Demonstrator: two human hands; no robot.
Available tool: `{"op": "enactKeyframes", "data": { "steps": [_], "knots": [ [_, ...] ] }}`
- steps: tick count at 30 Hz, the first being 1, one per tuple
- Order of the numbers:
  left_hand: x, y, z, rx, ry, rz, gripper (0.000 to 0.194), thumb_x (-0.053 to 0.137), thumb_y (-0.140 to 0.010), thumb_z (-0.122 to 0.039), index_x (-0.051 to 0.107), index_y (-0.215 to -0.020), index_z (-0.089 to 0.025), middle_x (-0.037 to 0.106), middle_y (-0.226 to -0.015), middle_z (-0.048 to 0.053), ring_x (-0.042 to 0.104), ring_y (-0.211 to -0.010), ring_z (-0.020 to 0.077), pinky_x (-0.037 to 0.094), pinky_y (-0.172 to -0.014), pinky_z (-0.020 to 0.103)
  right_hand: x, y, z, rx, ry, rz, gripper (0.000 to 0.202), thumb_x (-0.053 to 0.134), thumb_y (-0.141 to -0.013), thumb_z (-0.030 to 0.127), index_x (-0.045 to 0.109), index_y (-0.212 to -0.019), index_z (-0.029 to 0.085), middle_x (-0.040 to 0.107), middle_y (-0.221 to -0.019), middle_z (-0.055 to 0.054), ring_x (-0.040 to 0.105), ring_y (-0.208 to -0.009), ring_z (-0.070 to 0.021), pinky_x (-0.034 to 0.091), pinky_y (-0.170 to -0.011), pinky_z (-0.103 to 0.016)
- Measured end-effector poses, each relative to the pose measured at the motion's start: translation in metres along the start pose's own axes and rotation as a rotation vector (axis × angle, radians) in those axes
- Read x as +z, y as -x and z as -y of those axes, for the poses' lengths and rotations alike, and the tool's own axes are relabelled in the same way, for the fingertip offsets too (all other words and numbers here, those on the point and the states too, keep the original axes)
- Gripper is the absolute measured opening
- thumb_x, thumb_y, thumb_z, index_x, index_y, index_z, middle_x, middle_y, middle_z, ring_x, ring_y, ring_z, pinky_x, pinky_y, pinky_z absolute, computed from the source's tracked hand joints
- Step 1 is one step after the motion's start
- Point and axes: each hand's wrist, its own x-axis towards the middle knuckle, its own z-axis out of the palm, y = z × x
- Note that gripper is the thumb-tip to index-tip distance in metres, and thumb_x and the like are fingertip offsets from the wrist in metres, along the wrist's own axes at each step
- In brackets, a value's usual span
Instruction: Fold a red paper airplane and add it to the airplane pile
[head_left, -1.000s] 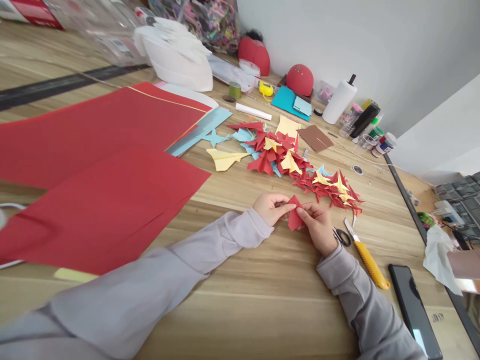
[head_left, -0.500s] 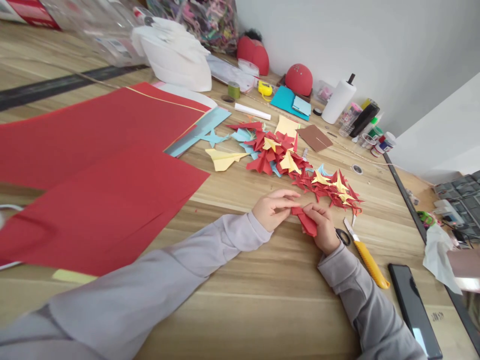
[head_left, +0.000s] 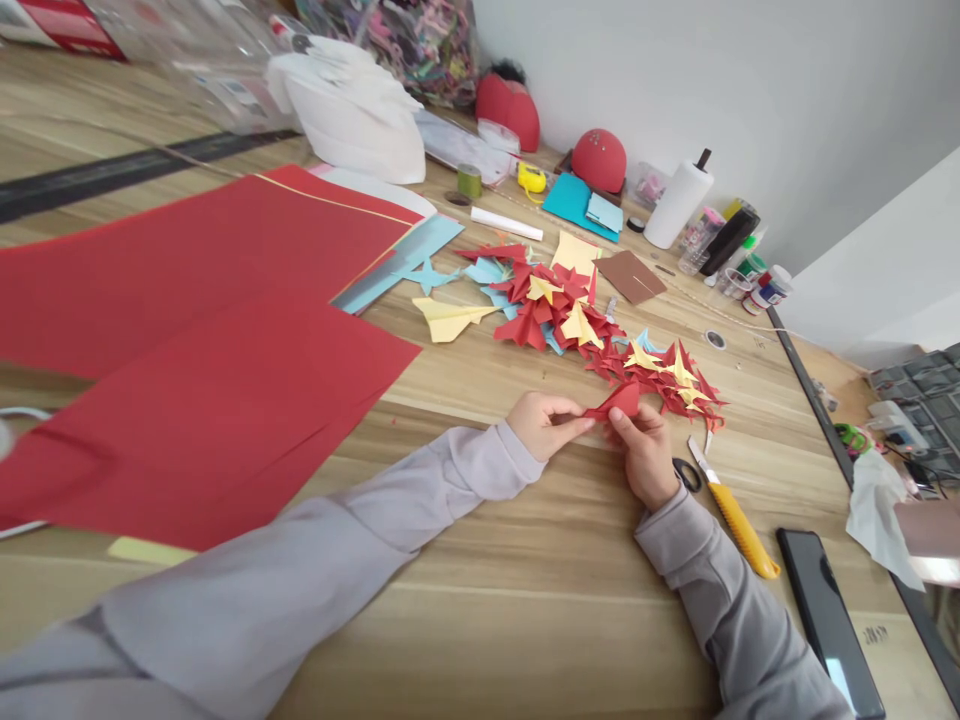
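Note:
A small folded piece of red paper (head_left: 621, 400) is held between my two hands, just above the wooden table. My left hand (head_left: 546, 424) pinches its narrow left end between thumb and fingers. My right hand (head_left: 646, 450) grips the wider right part, its thumb lying on the near face. Just beyond my hands lies a heap of folded red, yellow and blue paper pieces (head_left: 529, 325), several with pointed arms. A yellow paper plane (head_left: 448, 320) rests at the heap's left side.
Large red paper sheets (head_left: 225, 420) cover the table's left side. To the right of my right hand lie a yellow-handled cutter knife (head_left: 742, 528), black scissor handles (head_left: 686, 474) and a dark phone (head_left: 829, 615). Small bottles, a white roll (head_left: 677, 205) and a yellow tape measure (head_left: 531, 178) stand farther back.
The red paper has been turned: it pointed down toward me before, and now its broad part stands up to the right. My left fingers have shifted onto its left end.

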Motion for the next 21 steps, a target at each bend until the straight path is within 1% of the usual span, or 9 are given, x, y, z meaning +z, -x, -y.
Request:
{"op": "enactKeyframes", "data": {
  "steps": [2,4,6,11,16,19,21],
  "knots": [
    [0.0008,0.0001,-0.0019,0.020,0.029,-0.013,0.024,0.068,-0.071,-0.037,0.072,-0.066,-0.014,0.067,-0.064,0.005,0.056,-0.057,0.0130,0.044,-0.053,0.023,-0.0007,-0.0007,-0.0013,0.010,0.021,-0.007,0.027,0.074,-0.069,0.045,0.064,-0.070,0.020,0.059,-0.057,0.003,0.048,-0.051,-0.0102,0.040,-0.050,-0.023],
    [0.0014,-0.0004,-0.0032,0.034,0.085,-0.049,0.024,0.070,-0.069,-0.039,0.073,-0.070,-0.014,0.070,-0.075,0.007,0.060,-0.063,0.0147,0.047,-0.057,0.024,-0.0010,-0.0012,-0.0015,0.002,0.030,0.003,0.026,0.074,-0.069,0.044,0.066,-0.070,0.020,0.060,-0.056,0.003,0.049,-0.052,-0.0103,0.041,-0.051,-0.023],
    [0.0016,-0.0010,-0.0037,0.032,0.130,-0.068,0.025,0.072,-0.067,-0.039,0.073,-0.070,-0.015,0.071,-0.078,0.008,0.062,-0.068,0.0162,0.050,-0.060,0.025,-0.0010,-0.0014,-0.0011,-0.008,0.029,0.014,0.024,0.074,-0.069,0.043,0.067,-0.071,0.020,0.060,-0.056,0.003,0.049,-0.052,-0.0102,0.041,-0.051,-0.023],
    [0.0011,-0.0028,-0.0027,0.011,0.127,-0.068,0.025,0.074,-0.064,-0.041,0.072,-0.064,-0.016,0.069,-0.068,0.005,0.059,-0.060,0.0141,0.049,-0.055,0.024,-0.0003,-0.0013,0.0001,0.011,0.042,0.010,0.026,0.075,-0.067,0.045,0.067,-0.070,0.020,0.060,-0.056,0.002,0.048,-0.052,-0.0105,0.041,-0.049,-0.023],
    [-0.0004,-0.0044,0.0004,0.013,0.122,-0.078,0.025,0.076,-0.062,-0.041,0.072,-0.061,-0.016,0.066,-0.061,0.004,0.057,-0.057,0.0133,0.045,-0.052,0.024,0.0004,-0.0011,0.0012,0.014,0.046,0.009,0.027,0.076,-0.066,0.045,0.067,-0.069,0.020,0.059,-0.057,0.003,0.047,-0.052,-0.0102,0.040,-0.049,-0.023],
    [-0.0010,-0.0034,0.0005,0.013,0.112,-0.044,0.022,0.075,-0.064,-0.037,0.072,-0.061,-0.016,0.065,-0.060,0.004,0.055,-0.054,0.0127,0.043,-0.051,0.024,0.0010,-0.0007,0.0029,-0.028,0.048,0.011,0.022,0.078,-0.064,0.040,0.068,-0.069,0.021,0.060,-0.060,0.003,0.046,-0.054,-0.0100,0.041,-0.052,-0.023],
    [-0.0008,-0.0017,-0.0006,0.024,0.077,-0.007,0.019,0.073,-0.066,-0.034,0.072,-0.061,-0.016,0.064,-0.059,0.004,0.053,-0.053,0.0120,0.041,-0.050,0.024,0.0012,-0.0004,0.0044,-0.058,0.051,0.025,0.020,0.081,-0.062,0.035,0.069,-0.070,0.022,0.062,-0.066,0.003,0.050,-0.059,-0.0111,0.043,-0.057,-0.025]
  ]
}}
